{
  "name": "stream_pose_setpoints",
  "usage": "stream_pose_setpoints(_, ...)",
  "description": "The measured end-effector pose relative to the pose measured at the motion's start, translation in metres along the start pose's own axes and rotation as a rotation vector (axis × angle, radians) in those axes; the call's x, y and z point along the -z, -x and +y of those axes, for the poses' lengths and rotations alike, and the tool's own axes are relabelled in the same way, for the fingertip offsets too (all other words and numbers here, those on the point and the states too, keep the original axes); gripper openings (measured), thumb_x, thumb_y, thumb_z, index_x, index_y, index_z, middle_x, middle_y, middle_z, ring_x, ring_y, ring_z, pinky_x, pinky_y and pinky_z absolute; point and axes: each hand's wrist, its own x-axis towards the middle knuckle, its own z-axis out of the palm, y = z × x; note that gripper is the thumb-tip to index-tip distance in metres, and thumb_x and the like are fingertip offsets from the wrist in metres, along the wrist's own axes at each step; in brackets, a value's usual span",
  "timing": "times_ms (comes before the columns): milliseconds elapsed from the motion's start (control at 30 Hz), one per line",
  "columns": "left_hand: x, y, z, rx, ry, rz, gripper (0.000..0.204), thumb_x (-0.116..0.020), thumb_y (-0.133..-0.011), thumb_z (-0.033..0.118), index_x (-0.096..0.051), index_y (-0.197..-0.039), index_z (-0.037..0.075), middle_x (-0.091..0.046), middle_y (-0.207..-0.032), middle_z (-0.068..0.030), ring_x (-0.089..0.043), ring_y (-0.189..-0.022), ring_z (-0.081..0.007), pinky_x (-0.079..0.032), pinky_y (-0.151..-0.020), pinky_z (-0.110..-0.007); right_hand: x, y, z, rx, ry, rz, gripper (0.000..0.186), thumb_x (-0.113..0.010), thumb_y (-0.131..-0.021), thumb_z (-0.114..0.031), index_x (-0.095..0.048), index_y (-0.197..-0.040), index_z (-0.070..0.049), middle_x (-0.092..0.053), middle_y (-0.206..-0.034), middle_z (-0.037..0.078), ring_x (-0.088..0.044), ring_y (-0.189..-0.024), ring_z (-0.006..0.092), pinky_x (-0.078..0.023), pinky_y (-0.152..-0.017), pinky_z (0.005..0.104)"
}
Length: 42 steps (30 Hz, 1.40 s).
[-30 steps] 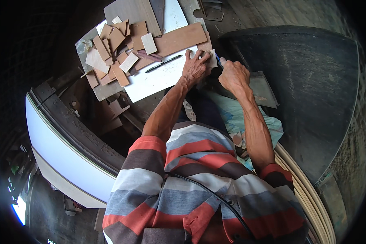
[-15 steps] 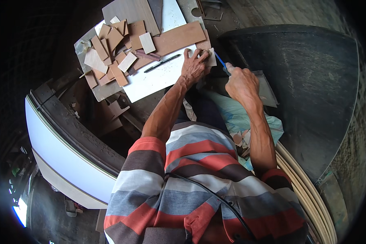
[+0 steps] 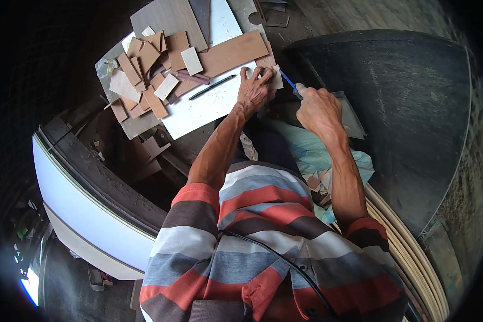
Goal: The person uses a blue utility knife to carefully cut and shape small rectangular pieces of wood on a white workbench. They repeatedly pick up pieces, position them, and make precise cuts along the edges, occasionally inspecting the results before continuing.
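Note:
My left hand [image 3: 254, 92], fingers bent, presses a small pale wood piece [image 3: 277, 81] down at the right edge of the work table. My right hand [image 3: 320, 111] is closed on the handle of a slim blue hand tool [image 3: 287, 79], just right of that piece. The tool's far end is beside the piece's edge; whether they touch, and the tool's exact kind, I cannot tell. A black pen [image 3: 212, 87] lies left of my left hand on a white board [image 3: 183, 121]. Behind it is a long brown wood strip [image 3: 233, 52].
Several small brown and pale wood offcuts [image 3: 149, 56] are heaped on the table's left. A large dark curved panel [image 3: 392, 102] stands at the right. Below the table edge hangs a pale green plastic sheet [image 3: 300, 147] with scraps. A white-faced curved panel [image 3: 80, 193] is at the left.
My view has shifted slightly, so the table sits a little lower and further left. My right hand and the blue tool have barely moved; my left hand keeps its hold on the piece.

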Motion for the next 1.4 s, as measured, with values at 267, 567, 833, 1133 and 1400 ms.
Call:
stream_pose_setpoints(267,0.0,-0.001,0.0,-0.035,0.007,0.017,0.037,-0.065,-0.084,0.04,-0.076,-0.099,0.008,-0.047,-0.133,0.0013,-0.04,-0.127,-0.0228,-0.029,-0.101,-0.06,-0.012,-0.019,-0.01,-0.032,0.033,-0.066,0.031,-0.058,-0.081,-0.007,-0.067,-0.111,-0.002,-0.07,-0.098,0.026,-0.069,-0.096,0.041,-0.054,-0.085,0.0468)
stream_pose_setpoints(567,0.002,0.0,0.002,-0.025,0.018,-0.019,0.038,-0.064,-0.085,0.041,-0.077,-0.097,0.008,-0.046,-0.133,0.0015,-0.039,-0.127,-0.0222,-0.028,-0.101,-0.059,-0.01,-0.017,-0.006,-0.026,0.006,-0.059,0.035,-0.059,-0.08,-0.007,-0.068,-0.114,-0.004,-0.07,-0.1,0.027,-0.068,-0.097,0.0415,-0.053,-0.086,0.0473)
stream_pose_setpoints(833,0.002,-0.004,0.002,-0.041,-0.015,-0.076,0.037,-0.064,-0.086,0.042,-0.077,-0.095,0.009,-0.046,-0.132,0.0016,-0.039,-0.127,-0.0221,-0.028,-0.102,-0.06,-0.016,-0.023,-0.002,-0.055,-0.014,-0.061,0.037,-0.055,-0.082,-0.005,-0.069,-0.115,-0.004,-0.07,-0.098,0.027,-0.068,-0.097,0.0425,-0.053,-0.088,0.0478)
stream_pose_setpoints(1133,0.01,-0.005,0.004,-0.033,0.001,-0.105,0.04,-0.063,-0.086,0.042,-0.074,-0.105,0.008,-0.046,-0.133,0.0013,-0.04,-0.125,-0.0226,-0.028,-0.101,-0.06,-0.011,-0.024,-0.004,-0.049,0.012,-0.067,0.035,-0.056,-0.082,-0.007,-0.07,-0.114,-0.003,-0.07,-0.096,0.027,-0.068,-0.096,0.0427,-0.053,-0.087,0.0482)
stream_pose_setpoints(1400,0.003,-0.006,-0.001,-0.048,0.018,0.071,0.031,-0.066,-0.083,0.038,-0.076,-0.094,0.011,-0.046,-0.129,0.0026,-0.039,-0.125,-0.021,-0.029,-0.1,-0.058,-0.019,-0.029,-0.007,-0.053,-0.001,-0.042,0.035,-0.057,-0.082,-0.008,-0.069,-0.115,-0.004,-0.07,-0.099,0.027,-0.068,-0.097,0.0427,-0.052,-0.089,0.0486)
